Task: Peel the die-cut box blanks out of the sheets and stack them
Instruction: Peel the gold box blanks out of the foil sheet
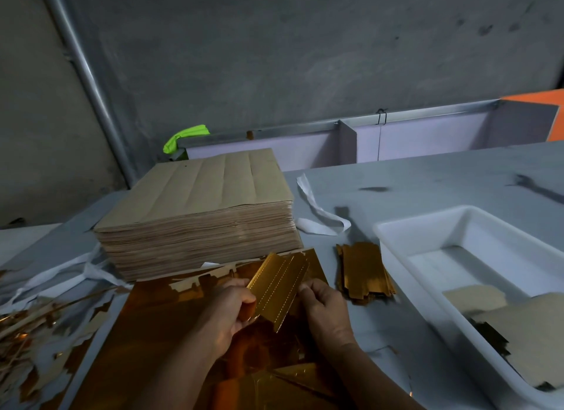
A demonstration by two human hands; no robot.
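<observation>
The gold foil blank [279,290] looks to me like thin, light card: stiff across its panels, likely to crease at the score lines, and slick on the mirror face. I'd hold it by the long edges, not the flaps. It sits low in the centre of the frame, above the gold sheet [158,318]. My left hand [227,309] pinches its left edge and my right hand [323,309] pinches the right. It is a long shiny strip with dotted score rows. The stack of peeled blanks [363,272] lies to its right, beside the white tray [396,235].
</observation>
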